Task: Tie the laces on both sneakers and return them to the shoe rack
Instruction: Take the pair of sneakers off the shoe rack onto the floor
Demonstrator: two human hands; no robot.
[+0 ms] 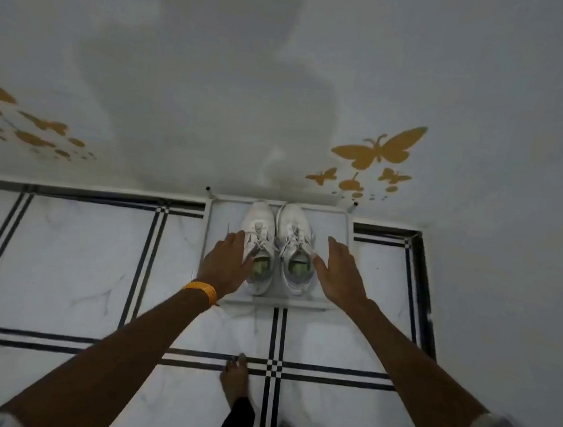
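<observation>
Both white sneakers, the left sneaker (258, 245) and the right sneaker (296, 244), stand side by side, toes toward the wall, in the middle of the shoe rack's (342, 262) top shelf. The left hand (227, 263) lies with fingers spread, holding nothing, against the left sneaker's outer side; the right hand (337, 273) hovers open just beside the right one. Laces look loose, though blur prevents certainty, so tying probably remains.
</observation>
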